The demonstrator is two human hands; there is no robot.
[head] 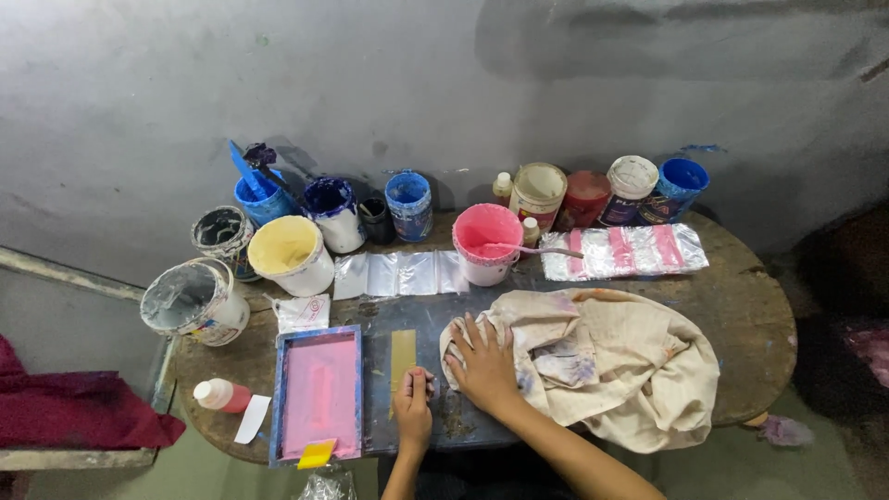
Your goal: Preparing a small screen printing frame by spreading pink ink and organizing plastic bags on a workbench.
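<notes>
My left hand (414, 405) rests near the table's front edge with its fingers curled around the near end of a flat yellow-brown strip (403, 354). The strip lies on the dark table top (741, 306). My right hand (485, 366) lies flat, fingers spread, on the left part of a crumpled cream cloth (630, 370) with faint colour stains. Left of the strip lies a blue-framed tray (319, 393) filled with pink.
A pink paint bucket (486, 243) with a stick, a yellow bucket (290, 253), a white bucket (193, 301) and several blue tubs and jars line the back. Foil sheets (622, 250), clear plastic sheets (398, 275), a small bottle (222, 395) and a yellow card (316, 454) also lie here.
</notes>
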